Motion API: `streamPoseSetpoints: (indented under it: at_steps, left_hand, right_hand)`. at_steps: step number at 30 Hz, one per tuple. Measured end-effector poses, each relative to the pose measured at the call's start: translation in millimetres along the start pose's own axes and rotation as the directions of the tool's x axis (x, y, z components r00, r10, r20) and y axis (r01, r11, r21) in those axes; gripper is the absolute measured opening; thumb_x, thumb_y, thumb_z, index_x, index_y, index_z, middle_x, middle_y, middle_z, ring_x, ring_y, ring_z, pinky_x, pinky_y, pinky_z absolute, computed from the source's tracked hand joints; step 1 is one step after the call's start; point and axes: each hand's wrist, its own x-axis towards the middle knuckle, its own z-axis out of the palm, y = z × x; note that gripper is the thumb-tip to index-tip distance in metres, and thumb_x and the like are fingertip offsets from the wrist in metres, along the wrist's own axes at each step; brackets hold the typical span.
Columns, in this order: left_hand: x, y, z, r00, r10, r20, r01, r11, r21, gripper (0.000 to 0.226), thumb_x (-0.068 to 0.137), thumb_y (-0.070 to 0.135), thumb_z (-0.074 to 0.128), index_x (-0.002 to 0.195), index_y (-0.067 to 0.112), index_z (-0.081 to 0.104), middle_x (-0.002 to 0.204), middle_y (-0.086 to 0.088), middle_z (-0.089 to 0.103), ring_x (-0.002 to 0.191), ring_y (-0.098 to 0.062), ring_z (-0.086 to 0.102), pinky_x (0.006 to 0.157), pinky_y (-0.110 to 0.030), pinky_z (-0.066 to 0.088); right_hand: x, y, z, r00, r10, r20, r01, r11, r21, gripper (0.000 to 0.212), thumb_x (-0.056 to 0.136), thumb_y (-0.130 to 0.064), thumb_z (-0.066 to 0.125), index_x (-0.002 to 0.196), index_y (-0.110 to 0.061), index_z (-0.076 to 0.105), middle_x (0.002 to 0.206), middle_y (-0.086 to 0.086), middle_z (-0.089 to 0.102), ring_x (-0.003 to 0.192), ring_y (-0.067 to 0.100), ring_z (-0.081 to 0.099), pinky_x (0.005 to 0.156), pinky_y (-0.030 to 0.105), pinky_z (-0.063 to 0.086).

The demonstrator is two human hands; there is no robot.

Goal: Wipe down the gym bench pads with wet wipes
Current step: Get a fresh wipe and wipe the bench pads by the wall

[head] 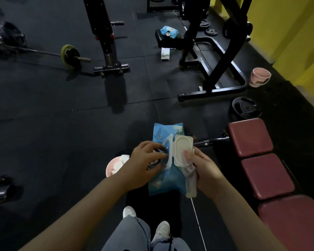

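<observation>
A blue wet wipes pack (168, 180) is held up in front of me, its white flip lid (183, 151) swung open to the right. My right hand (205, 171) grips the pack's right edge together with a crumpled white wipe (191, 182), thumb on the lid. My left hand (145, 163) has its fingertips at the pack's opening, pinching there; what they hold is hidden. The gym bench with dark red pads (266, 175) runs along my right side.
A pink bowl (110, 168) with used white wipes sits on the floor under my left hand. A second wipes pack (169, 31) lies on a black bench seat ahead, a small carton (165, 53) below it. A rack frame (216, 69), weight plate (245, 107), barbell (69, 55) and pink bucket (259, 77) stand around.
</observation>
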Motion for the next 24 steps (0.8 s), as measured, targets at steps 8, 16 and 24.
streamPoseSetpoints:
  at_steps: [8,16,24]
  left_hand:
    - [-2.8,6.7,9.9,0.977,-0.144,-0.158,0.099,0.960,-0.262,0.029,0.093,0.021,0.063,0.120,0.031,0.062,0.117,0.029,0.060,0.110,0.014,0.053,0.089,-0.004,0.040]
    - [6.7,1.8,9.2,0.891,-0.140,-0.432,0.140,0.990,-0.033,0.010,0.083,0.015,0.077,0.091,0.021,0.077,0.085,0.021,0.061,0.087,0.009,0.046,0.086,-0.012,0.039]
    - [5.8,-11.8,9.6,0.830,-0.447,-0.332,0.196,0.792,-0.578,0.031,0.095,0.014,0.063,0.112,0.037,0.052,0.108,0.009,0.066,0.099,-0.007,0.065,0.079,-0.027,0.057]
  right_hand:
    - [8.1,1.1,0.5,0.999,-0.016,-0.035,0.018,0.998,0.060,0.021,0.082,-0.021,0.072,0.100,-0.011,0.073,0.108,0.020,0.069,0.097,0.032,0.070,0.078,0.042,0.057]
    - [10.0,6.9,10.8,0.999,0.009,-0.040,-0.006,0.997,0.081,0.018,0.081,-0.020,0.070,0.097,-0.013,0.075,0.103,0.017,0.071,0.089,0.027,0.072,0.072,0.038,0.057]
    - [11.6,-0.6,10.7,0.999,0.030,0.030,-0.033,0.993,0.116,0.035,0.086,-0.013,0.064,0.119,-0.003,0.063,0.117,0.024,0.064,0.103,0.035,0.064,0.093,0.050,0.052]
